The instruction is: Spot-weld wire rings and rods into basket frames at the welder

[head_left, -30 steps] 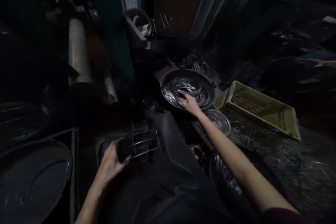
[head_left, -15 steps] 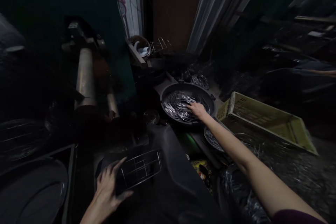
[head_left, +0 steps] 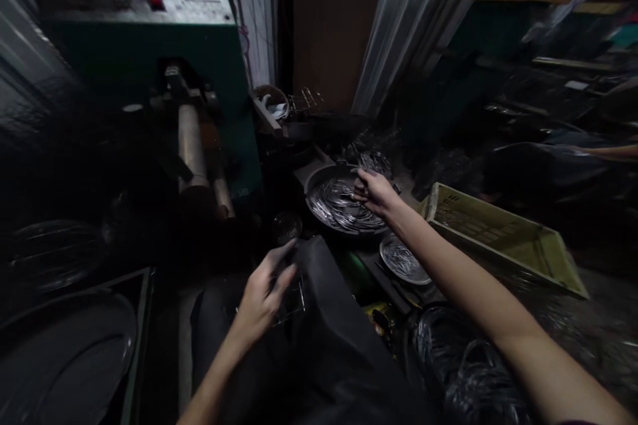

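My right hand (head_left: 376, 192) is raised over a round dark pan (head_left: 319, 229) on the far side of my lap. Bent metal wires (head_left: 333, 206) fill that pan in a loose, shiny heap. The fingers of this hand are curled and pressed together; whatever they pinch is too thin or hidden to make out. My left hand (head_left: 262, 295) hovers above my dark-covered lap, thumb and forefinger apart, with nothing visible between them. Beneath it lies a small wire rack (head_left: 302, 295), partly hidden by the hand.
A small dish (head_left: 405, 260) of short metal pieces stands beside the pan. Farther right are a yellow-green crate (head_left: 503, 236) and wire coils (head_left: 478, 372). A green machine (head_left: 114, 53) stands at the left, behind a large dark tray (head_left: 64, 358). Another person's arm (head_left: 615, 151) shows at far right.
My right hand has lifted from the wires and its fingers have closed. My left hand has moved right and upward, over the wire rack. The view has tilted up slightly.
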`<control>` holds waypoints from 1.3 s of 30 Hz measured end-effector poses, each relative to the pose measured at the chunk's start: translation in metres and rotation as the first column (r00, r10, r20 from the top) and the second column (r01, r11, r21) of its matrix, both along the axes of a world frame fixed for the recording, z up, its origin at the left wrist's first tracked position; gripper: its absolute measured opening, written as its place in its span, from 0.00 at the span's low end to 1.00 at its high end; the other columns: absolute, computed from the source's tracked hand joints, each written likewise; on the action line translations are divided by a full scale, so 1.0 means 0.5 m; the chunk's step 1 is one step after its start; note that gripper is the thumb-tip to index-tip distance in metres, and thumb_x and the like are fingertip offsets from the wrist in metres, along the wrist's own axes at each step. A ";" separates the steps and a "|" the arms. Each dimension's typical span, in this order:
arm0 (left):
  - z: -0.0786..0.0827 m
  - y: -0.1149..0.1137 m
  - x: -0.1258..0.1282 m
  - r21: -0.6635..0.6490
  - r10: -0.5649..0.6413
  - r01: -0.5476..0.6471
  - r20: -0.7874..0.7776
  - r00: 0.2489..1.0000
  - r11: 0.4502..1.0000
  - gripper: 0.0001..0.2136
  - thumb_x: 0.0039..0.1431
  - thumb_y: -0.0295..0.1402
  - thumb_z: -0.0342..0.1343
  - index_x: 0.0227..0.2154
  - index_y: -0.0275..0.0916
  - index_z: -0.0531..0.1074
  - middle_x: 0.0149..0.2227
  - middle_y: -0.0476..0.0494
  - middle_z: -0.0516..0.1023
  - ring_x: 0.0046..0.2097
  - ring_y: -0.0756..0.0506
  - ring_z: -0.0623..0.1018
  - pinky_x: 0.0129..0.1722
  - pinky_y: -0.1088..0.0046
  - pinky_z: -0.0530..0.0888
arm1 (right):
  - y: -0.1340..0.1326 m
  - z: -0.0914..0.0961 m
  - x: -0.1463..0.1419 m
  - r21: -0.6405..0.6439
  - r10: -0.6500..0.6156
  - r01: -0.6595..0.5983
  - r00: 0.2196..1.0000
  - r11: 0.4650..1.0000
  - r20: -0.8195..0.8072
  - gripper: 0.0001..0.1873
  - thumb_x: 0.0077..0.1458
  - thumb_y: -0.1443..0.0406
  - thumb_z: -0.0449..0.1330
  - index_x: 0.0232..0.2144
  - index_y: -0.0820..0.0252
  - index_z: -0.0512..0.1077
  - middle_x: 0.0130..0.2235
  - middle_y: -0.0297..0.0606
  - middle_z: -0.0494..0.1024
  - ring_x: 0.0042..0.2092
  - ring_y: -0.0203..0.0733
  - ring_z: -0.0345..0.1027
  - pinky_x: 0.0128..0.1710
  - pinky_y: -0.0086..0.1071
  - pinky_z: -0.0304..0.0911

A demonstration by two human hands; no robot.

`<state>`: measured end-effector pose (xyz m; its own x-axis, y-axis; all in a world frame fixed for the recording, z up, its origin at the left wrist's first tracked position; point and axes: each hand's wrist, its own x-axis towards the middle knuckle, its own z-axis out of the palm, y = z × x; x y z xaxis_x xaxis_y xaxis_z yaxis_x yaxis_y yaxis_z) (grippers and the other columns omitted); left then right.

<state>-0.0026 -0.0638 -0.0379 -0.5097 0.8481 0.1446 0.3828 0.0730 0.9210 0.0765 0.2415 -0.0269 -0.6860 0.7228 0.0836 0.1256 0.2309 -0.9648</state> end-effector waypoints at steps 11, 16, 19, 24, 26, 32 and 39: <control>0.010 0.105 -0.058 0.211 0.028 -0.219 0.656 0.754 0.952 0.10 0.64 0.37 0.44 0.34 0.35 0.66 0.17 0.58 0.52 0.16 0.56 0.53 0.17 0.82 0.55 | -0.320 -0.018 -0.072 -0.242 0.340 -0.336 0.940 0.910 -0.024 0.19 0.54 0.50 0.54 0.28 0.60 0.69 0.27 0.35 0.71 0.32 0.37 0.66 0.29 0.28 0.62; -0.022 0.072 -0.136 0.105 0.065 -0.264 0.823 0.564 0.959 0.10 0.65 0.33 0.43 0.40 0.33 0.66 0.19 0.55 0.59 0.17 0.56 0.60 0.20 0.82 0.60 | -0.400 -0.105 -0.060 -0.266 0.555 -0.526 0.830 0.808 0.044 0.16 0.51 0.53 0.58 0.28 0.61 0.69 0.25 0.33 0.71 0.25 0.33 0.64 0.24 0.27 0.61; -0.059 -0.022 -0.140 0.078 0.107 -0.188 0.590 0.800 0.979 0.18 0.62 0.40 0.47 0.50 0.34 0.64 0.39 0.40 0.73 0.40 0.47 0.74 0.41 0.70 0.70 | -0.412 -0.114 -0.097 -0.337 0.521 -0.489 0.854 0.804 0.004 0.15 0.48 0.55 0.61 0.30 0.61 0.68 0.22 0.30 0.70 0.21 0.31 0.63 0.20 0.26 0.60; -0.172 -0.199 -0.072 -0.146 0.096 -0.122 -0.169 0.981 0.982 0.48 0.39 0.47 0.66 0.61 0.40 0.49 0.60 0.33 0.55 0.61 0.32 0.56 0.59 0.50 0.54 | -0.411 -0.122 -0.154 -0.482 0.533 -0.453 0.846 0.750 0.035 0.12 0.47 0.61 0.63 0.29 0.61 0.65 0.19 0.28 0.70 0.19 0.30 0.63 0.17 0.23 0.58; -0.221 -0.212 -0.041 -0.128 0.184 -0.229 -0.290 0.939 0.965 0.43 0.44 0.42 0.64 0.61 0.40 0.48 0.56 0.33 0.60 0.58 0.33 0.61 0.57 0.49 0.56 | -0.415 -0.130 -0.164 -0.498 0.524 -0.422 0.848 0.758 0.077 0.10 0.50 0.62 0.61 0.27 0.62 0.65 0.19 0.29 0.69 0.18 0.28 0.61 0.15 0.22 0.56; -0.238 -0.146 -0.068 0.199 0.417 -0.375 -0.255 0.872 0.906 0.38 0.48 0.30 0.58 0.58 0.41 0.41 0.46 0.39 0.67 0.48 0.41 0.70 0.52 0.56 0.64 | -0.403 -0.113 -0.210 -0.449 0.421 -0.371 0.907 0.813 0.014 0.10 0.47 0.63 0.63 0.30 0.64 0.70 0.21 0.30 0.69 0.19 0.27 0.61 0.15 0.21 0.54; -0.173 -0.124 -0.171 0.309 0.358 -0.276 -0.251 0.900 0.910 0.39 0.46 0.29 0.58 0.57 0.42 0.40 0.46 0.40 0.66 0.48 0.42 0.71 0.49 0.60 0.69 | -0.383 -0.046 -0.299 -0.413 0.425 -0.408 0.904 0.815 -0.053 0.12 0.45 0.63 0.63 0.32 0.62 0.68 0.18 0.26 0.67 0.17 0.27 0.57 0.14 0.21 0.51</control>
<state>-0.0881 -0.1259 -0.1244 -0.6435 0.5595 0.5224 0.6361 0.0112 0.7716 -0.0729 0.0498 -0.0500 -0.9255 0.3301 -0.1860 0.1473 -0.1388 -0.9793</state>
